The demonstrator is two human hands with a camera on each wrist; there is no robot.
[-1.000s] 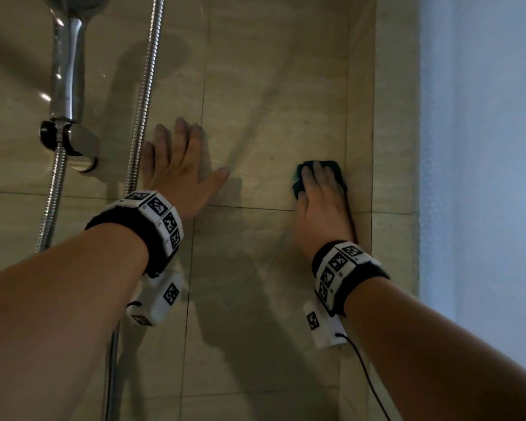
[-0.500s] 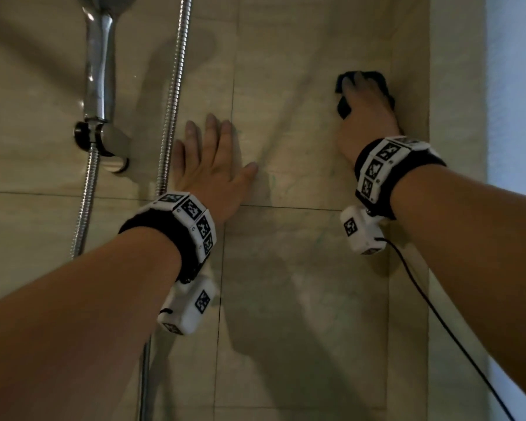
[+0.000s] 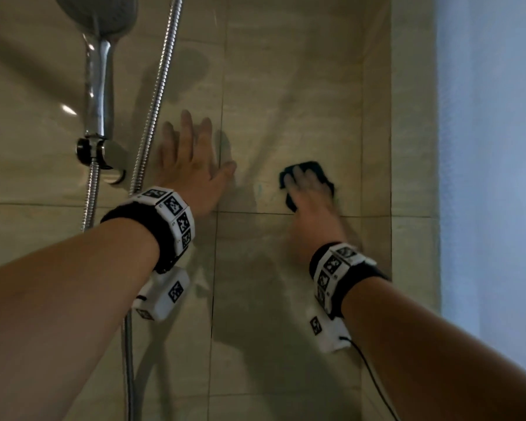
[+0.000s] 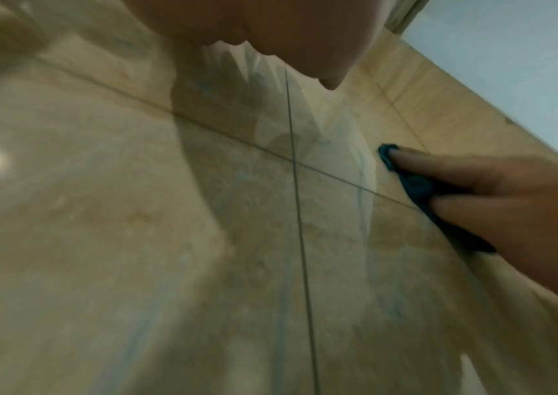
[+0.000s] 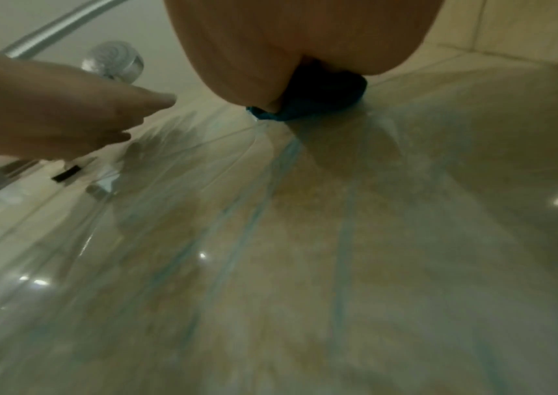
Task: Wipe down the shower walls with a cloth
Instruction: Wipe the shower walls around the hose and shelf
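Your right hand [image 3: 308,192] presses the dark cloth [image 3: 316,168] flat-fingered against the shower wall [image 3: 286,86] near the corner to scrub, while your left hand [image 3: 192,165], open-palmed, braces beside the hose [image 3: 155,95].

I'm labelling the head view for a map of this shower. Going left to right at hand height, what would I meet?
Shower head handle → metal hose → left hand flat on the tiled wall → right hand pressing the dark cloth → wall corner → pale curtain.
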